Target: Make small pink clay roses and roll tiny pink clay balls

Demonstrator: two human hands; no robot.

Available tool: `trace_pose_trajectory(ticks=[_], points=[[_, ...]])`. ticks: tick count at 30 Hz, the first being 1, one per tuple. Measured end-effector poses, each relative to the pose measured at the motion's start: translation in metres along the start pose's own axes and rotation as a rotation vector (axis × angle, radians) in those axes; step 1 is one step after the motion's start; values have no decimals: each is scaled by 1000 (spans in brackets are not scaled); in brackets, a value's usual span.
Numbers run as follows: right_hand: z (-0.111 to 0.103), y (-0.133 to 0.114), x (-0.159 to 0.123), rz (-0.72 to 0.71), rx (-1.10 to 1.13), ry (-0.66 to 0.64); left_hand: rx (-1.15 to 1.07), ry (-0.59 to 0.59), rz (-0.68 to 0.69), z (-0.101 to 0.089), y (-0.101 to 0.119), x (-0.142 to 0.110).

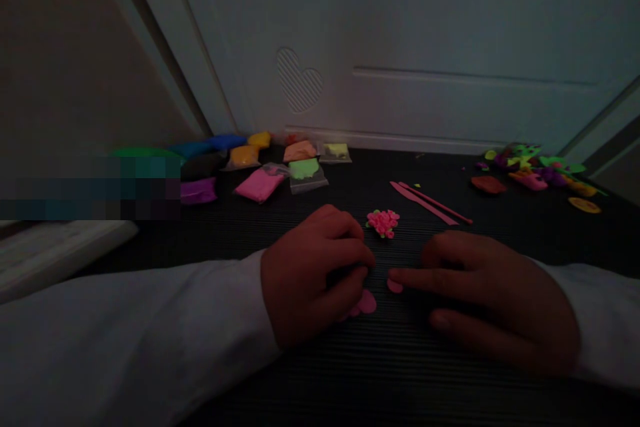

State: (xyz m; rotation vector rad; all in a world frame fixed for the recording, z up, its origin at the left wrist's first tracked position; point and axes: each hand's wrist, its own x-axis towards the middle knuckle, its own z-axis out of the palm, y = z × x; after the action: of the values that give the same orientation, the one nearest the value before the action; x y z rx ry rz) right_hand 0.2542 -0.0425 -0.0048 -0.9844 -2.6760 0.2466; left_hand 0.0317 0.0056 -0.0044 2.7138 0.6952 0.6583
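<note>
My right hand [493,303] rests low over the dark table, its index finger stretched out and its thumb apart. That index fingertip presses on a small flat pink clay disc [395,286]. To the left, my left hand [320,273] has its fingers curled and thumb and fingertips close together; what they hold, if anything, is hidden. Beneath its thumb side lie flattened pink clay pieces [367,302], partly covered by the hand. Just beyond and between both hands sits a small pink clay flower cluster [383,223] with bits of green.
Two pink modelling tools [425,203] lie behind my right hand. Bagged clay in several colours, including a pink pack [260,183], stands at the back left. Finished-looking clay flowers [543,170] and a reddish-brown clay piece [489,185] lie back right. A white panel [425,33] rises behind.
</note>
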Motion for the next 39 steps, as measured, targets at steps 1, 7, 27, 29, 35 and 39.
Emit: trace_pose_trajectory(ticks=[1, 7, 27, 29, 35, 39], points=[[0, 0, 0, 6, -6, -11, -2, 1, -1, 0, 0, 0], [0, -2, 5, 28, -14, -59, -13, 8, -14, 0, 1, 0], [-2, -5, 4, 70, 27, 16, -18, 19, -36, -2, 1, 0], [-1, -5, 2, 81, 51, 75, -19, 20, -43, -2, 1, 0], [2, -9, 1, 123, 30, 43, -31, 15, -64, -1, 1, 0], [3, -11, 3, 113, 34, 17, -19, 27, -73, -1, 1, 1]])
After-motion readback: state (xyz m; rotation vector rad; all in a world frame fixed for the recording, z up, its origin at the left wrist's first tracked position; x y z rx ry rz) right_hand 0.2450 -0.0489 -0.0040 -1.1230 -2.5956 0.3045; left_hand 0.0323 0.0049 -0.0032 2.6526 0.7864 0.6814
